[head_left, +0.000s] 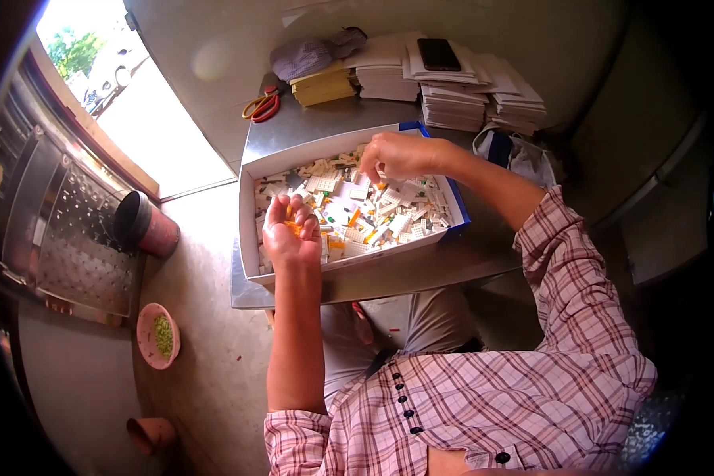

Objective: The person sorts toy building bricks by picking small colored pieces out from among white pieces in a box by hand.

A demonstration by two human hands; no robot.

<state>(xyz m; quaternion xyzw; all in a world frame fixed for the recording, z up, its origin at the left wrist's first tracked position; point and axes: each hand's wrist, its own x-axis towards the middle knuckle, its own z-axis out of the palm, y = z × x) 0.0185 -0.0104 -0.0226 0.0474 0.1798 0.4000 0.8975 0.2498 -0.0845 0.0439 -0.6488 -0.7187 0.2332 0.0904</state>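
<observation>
A shallow white box (248,218) with blue on its right end holds a loose heap of toy building bricks (389,208), mostly white with some orange and green ones. Over the box's left part, my left hand (293,234) is turned palm up, fingers curled around several small orange bricks (294,227). My right hand (397,155) reaches in over the back of the heap, knuckles up and fingertips pinched downward among the bricks. Whatever those fingertips grip is too small to make out; an orange bit lies right beneath them.
Behind the box on the metal table (254,293) are stacks of white paper (452,107), a yellow stack (324,86), a phone (439,55), a cloth cap (313,55) and red-handled scissors (262,105). A bucket (147,224) and a pink bowl (158,335) stand on the floor at left.
</observation>
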